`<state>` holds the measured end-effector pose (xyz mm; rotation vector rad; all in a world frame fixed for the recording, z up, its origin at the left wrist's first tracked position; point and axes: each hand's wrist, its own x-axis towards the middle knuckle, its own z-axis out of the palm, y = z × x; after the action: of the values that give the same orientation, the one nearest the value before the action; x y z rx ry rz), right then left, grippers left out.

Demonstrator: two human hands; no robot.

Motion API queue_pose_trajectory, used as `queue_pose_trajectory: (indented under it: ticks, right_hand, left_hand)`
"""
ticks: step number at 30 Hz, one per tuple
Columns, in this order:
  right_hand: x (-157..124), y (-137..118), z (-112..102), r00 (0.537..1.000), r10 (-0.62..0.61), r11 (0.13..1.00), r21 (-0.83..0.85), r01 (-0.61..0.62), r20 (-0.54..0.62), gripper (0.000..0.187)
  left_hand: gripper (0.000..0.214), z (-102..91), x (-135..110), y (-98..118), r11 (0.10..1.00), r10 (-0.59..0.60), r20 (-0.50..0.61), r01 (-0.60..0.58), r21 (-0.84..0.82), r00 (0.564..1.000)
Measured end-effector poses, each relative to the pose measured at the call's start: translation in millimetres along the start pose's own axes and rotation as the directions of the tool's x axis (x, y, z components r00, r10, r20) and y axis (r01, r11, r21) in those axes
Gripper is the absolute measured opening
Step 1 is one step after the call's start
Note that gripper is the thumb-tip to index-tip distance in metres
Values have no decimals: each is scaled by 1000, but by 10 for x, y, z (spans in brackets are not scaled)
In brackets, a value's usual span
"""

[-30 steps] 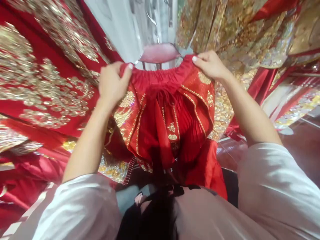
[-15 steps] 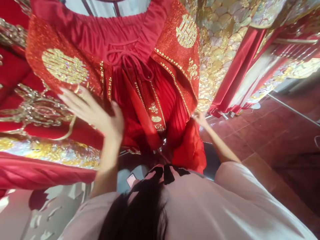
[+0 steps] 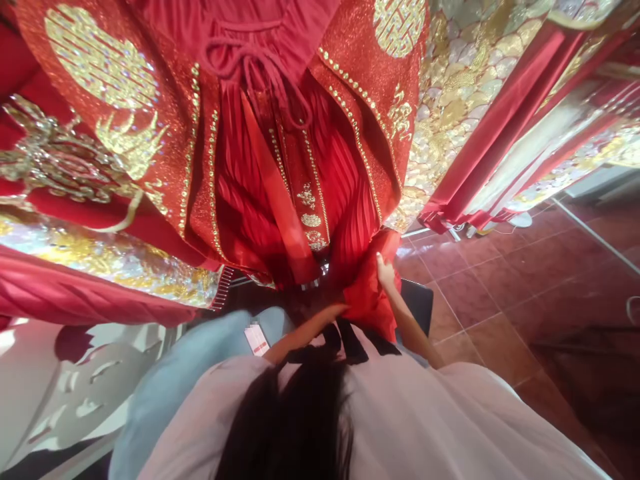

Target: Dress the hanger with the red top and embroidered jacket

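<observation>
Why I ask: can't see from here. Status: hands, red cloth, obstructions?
Right hand gripping bunched red cloth. Left hand mostly hidden beside it, grip unclear. Embroidered garment hanging directly in front.

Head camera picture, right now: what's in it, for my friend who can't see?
A person's right hand holds bunched red cloth below a red skirt with gold patterns; the left hand is hidden. Tiled floor shows at the picture's right.

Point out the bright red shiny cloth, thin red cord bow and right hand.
Bright red shiny cloth (image 3: 371, 290): head view, crumpled middle.
Thin red cord bow (image 3: 246, 58): head view, central knot.
Right hand (image 3: 385, 273): head view, middle of hand.
</observation>
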<state>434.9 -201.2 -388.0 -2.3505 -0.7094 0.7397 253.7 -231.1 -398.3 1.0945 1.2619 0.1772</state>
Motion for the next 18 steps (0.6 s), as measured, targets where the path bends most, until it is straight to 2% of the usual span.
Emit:
queue_pose_trajectory:
  ticks: [2,4,6,8,11,14,18]
  right_hand:
    - [-1,10,-19,1000,-15,1000,9,15,11,64]
    - [-4,22,-46,999,-26,1000,7,26,24,61]
    - [-8,33,-82,999,-40,999,3,40,35,59]
    - [-8,38,-129,997,-69,998,9,68,40,59]
    - [28,29,-228,991,-129,991,47,128,36,59]
    - [126,-6,-354,988,-153,984,99,149,30,59]
    - [291,-104,-501,983,-180,973,148,175,21,60]
  left_hand:
    - [33,-42,51,-41,997,-66,-18,66,-27,998]
    - [35,-153,68,-39,995,-81,-81,76,-66,993]
    - [33,-300,20,11,993,-53,-172,33,-114,984]
    - [21,-427,-101,112,987,6,-258,-47,-155,966]
    - [24,-494,-394,346,960,144,-348,-216,-177,926]
    - [19,-495,-766,627,916,289,-390,-371,-153,874]
    - [17,-660,-1321,939,817,520,-374,-575,-44,768]
